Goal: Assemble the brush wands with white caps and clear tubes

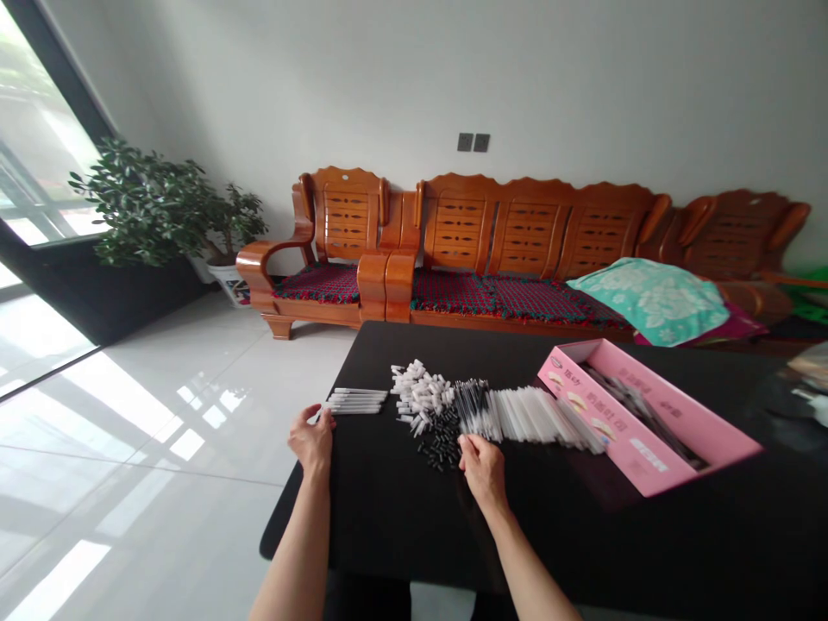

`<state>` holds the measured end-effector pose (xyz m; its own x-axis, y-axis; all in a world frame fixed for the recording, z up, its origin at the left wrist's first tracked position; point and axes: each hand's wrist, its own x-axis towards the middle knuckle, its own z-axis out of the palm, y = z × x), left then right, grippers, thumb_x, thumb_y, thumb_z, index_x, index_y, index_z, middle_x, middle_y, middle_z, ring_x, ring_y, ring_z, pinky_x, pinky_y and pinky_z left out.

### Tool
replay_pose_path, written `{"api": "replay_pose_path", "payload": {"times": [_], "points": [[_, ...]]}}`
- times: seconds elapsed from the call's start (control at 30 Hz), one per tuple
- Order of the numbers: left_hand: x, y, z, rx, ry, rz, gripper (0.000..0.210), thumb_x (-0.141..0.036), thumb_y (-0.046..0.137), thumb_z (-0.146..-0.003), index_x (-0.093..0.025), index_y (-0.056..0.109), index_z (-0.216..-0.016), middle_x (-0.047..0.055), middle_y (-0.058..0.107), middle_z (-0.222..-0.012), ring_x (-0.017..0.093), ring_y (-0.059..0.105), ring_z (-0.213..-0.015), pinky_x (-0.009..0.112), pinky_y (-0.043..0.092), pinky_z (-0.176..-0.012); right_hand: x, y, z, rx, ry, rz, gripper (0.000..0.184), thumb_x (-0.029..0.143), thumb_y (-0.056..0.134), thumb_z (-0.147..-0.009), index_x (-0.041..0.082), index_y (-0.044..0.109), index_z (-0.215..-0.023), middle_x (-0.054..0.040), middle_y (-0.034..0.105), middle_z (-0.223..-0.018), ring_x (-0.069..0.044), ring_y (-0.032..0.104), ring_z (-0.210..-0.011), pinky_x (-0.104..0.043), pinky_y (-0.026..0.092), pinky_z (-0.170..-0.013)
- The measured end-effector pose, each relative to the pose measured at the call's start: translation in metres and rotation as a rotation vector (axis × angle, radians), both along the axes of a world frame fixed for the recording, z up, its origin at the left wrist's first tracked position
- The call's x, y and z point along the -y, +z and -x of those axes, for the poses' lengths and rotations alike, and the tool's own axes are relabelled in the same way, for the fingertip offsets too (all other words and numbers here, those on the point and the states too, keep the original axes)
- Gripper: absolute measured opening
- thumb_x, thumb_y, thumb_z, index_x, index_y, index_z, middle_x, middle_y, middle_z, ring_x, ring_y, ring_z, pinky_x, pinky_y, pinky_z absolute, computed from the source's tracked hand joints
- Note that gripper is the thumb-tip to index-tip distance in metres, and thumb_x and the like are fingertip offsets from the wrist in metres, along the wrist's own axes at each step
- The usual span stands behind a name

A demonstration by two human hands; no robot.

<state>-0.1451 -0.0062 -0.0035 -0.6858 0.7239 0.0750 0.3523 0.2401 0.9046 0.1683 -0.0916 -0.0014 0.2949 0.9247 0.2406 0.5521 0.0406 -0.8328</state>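
Note:
My left hand (311,438) is at the table's left edge, thumb and fingers closed at the left ends of a short row of white pens (357,402). Whether it grips one of them is hard to see. My right hand (482,470) is closed in a pinch at the near ends of a bundle of dark pen refills (474,404); what it holds, if anything, is hidden. Between the hands lie a heap of short white caps (420,390) and a pile of small black plugs (442,440). Translucent white pen barrels (534,416) lie side by side right of the refills.
A pink open box (647,414) with dark thin pieces inside stands on the black table (401,509) at right. Behind the table are wooden sofas (453,233) with woven seat pads and a turquoise pillow (660,302). A potted plant (161,203) stands at left.

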Motion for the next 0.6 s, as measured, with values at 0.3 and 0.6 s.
{"api": "replay_pose_path", "payload": {"times": [0.3,0.6], "points": [[0.003,0.003,-0.044,-0.317,-0.242,-0.016,0.026,-0.023,0.061,-0.082,-0.021,0.068,-0.107,0.006,0.065,-0.106,0.016,0.067,-0.073,0.031,0.048,-0.083,0.000,-0.003,-0.001,0.015,-0.004,0.020,0.041,0.045,0.043,-0.093,0.022,0.056,-0.061,-0.0004,0.056,-0.046,-0.016,0.054,-0.049,-0.025,0.038,-0.057],[-0.006,-0.002,-0.048,-0.403,-0.203,0.000,0.025,-0.025,0.062,-0.083,-0.020,0.069,-0.107,0.006,0.065,-0.103,0.019,0.066,-0.078,0.032,0.047,-0.080,-0.003,-0.003,-0.015,-0.007,-0.002,0.058,0.039,0.044,0.044,-0.092,0.019,0.067,-0.074,-0.0006,0.059,-0.048,-0.016,0.058,-0.048,-0.023,0.040,-0.054]]}}
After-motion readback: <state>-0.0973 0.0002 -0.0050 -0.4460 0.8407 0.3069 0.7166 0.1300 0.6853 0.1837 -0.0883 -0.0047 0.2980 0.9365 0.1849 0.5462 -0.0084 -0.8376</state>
